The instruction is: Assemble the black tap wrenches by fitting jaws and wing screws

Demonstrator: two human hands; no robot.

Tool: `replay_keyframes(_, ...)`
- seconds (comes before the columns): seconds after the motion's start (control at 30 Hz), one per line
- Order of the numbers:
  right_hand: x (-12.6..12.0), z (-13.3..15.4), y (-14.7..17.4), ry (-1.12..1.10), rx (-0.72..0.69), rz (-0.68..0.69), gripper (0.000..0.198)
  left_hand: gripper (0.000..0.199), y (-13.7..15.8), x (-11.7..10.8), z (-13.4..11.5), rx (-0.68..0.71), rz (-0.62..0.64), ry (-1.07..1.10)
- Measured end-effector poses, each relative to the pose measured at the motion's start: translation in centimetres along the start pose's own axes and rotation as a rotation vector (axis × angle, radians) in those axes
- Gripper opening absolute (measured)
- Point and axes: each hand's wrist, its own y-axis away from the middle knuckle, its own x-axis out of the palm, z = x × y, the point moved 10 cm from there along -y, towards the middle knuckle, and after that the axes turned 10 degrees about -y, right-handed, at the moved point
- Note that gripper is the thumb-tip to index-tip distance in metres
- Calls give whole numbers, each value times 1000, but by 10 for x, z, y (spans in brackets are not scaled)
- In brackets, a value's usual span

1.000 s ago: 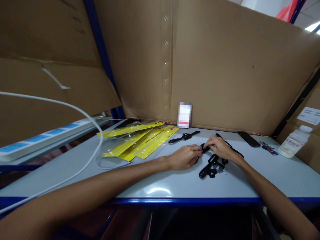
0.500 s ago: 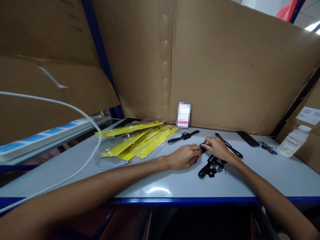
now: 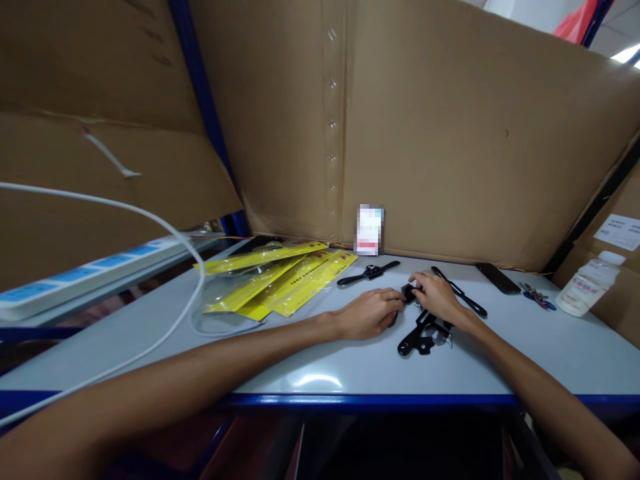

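My left hand (image 3: 370, 313) rests low over the table with its fingers curled round a black tool part (image 3: 409, 293), mostly hidden by my fingers. At that part's far end, my right hand (image 3: 433, 293) pinches it between thumb and fingers. Just below my right hand lie loose black pieces (image 3: 415, 337), a long handled one and a small notched plate (image 3: 425, 345), with a shiny bit of metal beside them. A black spokeshave (image 3: 370, 272) lies behind my left hand. To the right of my right hand is another long black handled tool (image 3: 460, 293).
Yellow-carded clear packages (image 3: 295, 283) are piled at left, near a white cable (image 3: 173, 233) and a power strip (image 3: 90, 270). A lit phone (image 3: 369, 230) leans on the cardboard wall. At right are a dark phone (image 3: 499, 278), keys (image 3: 537, 297) and a white bottle (image 3: 587, 285).
My right fingers have shifted slightly on the black part, so more of its blocky end shows. My left hand stays nearly where it was; the view has moved very slightly.
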Motion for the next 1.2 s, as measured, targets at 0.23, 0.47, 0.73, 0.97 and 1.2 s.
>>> replay_keyframes(0.23, 2, 7, -1, -4, -45, 16, 10, 32, -1, 1, -1, 22, 25, 31)
replay_keyframes(0.47, 7, 0, -3, -135, -41, 24, 27, 40, -1, 5, 0, 15, 49, 6)
replay_keyframes(0.73, 28, -33, -17, -501, 73, 202, 30, 38, -3, 8, 16, -116, 43, -88)
replay_keyframes(0.97, 32, -50, -23, -651, 127, 145, 48, 34, -2, 8, 15, -116, 52, -109)
replay_keyframes(1.2, 6, -79, -29, -637, 217, -106, 45, 35, -2, 7, 16, -139, 84, -131)
